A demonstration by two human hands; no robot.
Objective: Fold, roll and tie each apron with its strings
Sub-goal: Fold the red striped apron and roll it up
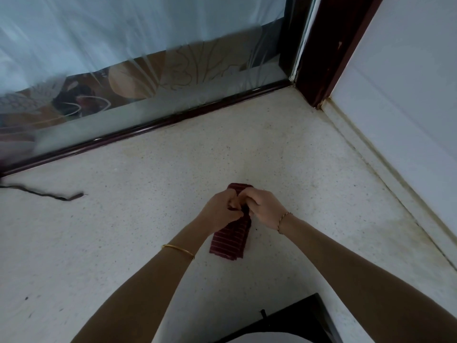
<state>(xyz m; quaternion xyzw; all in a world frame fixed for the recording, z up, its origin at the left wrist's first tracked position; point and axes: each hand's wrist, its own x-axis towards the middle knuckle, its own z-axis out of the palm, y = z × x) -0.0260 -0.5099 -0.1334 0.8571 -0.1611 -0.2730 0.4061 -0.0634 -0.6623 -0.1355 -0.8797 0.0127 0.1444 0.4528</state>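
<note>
A dark red apron with thin pale stripes (pixel 230 241) lies rolled into a narrow bundle on the speckled white counter (pixel 148 219). Its far end shows above my hands and its near end sticks out toward me. My left hand (pixel 220 210) and my right hand (pixel 263 206) meet over the bundle's middle, fingers curled and pinching the dark apron string (pixel 245 211) between them. The knot itself is hidden by my fingers.
A loose dark string (pixel 49 194) trails across the counter at the left edge. A window with a dark frame (pixel 158 125) runs along the back, a dark post (pixel 326 53) stands in the corner, and a white wall (pixel 408 95) closes the right side. A black object (pixel 291 320) sits at the near edge.
</note>
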